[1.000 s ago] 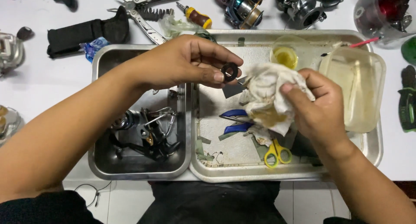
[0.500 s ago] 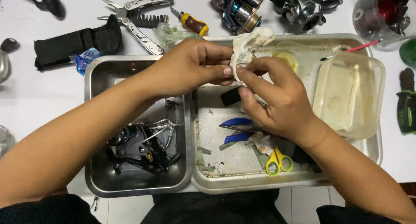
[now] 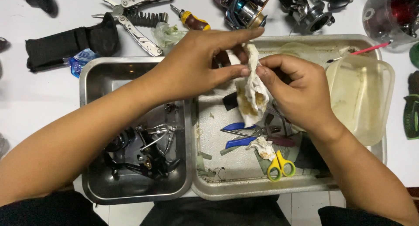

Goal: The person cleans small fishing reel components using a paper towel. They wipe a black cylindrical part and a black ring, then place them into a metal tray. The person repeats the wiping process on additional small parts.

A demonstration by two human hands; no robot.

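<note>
Both hands meet over the far part of the shallow metal tray (image 3: 349, 182) — the left hand (image 3: 196, 64) and right hand (image 3: 301, 93) each pinching the stained white rag (image 3: 252, 93), which hangs lengthwise between them.

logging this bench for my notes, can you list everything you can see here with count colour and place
deep tray: 1, steel, left, holds reel parts
reel parts: a heap, black and silver, in the deep tray
flat tray: 1, steel, centre
rag: 1, white, stained yellow-brown, above the flat tray
pliers: 1, blue handles, in the flat tray
scissors: 1, yellow, in the flat tray
plastic tub: 1, clear, right end of the flat tray
multitool: 1, silver, top left
screwdriver: 1, yellow and black, top
fishing reels: 2 at least, top
black pouch: 1, far left
left hand: pinching the rag
right hand: gripping the rag
</note>
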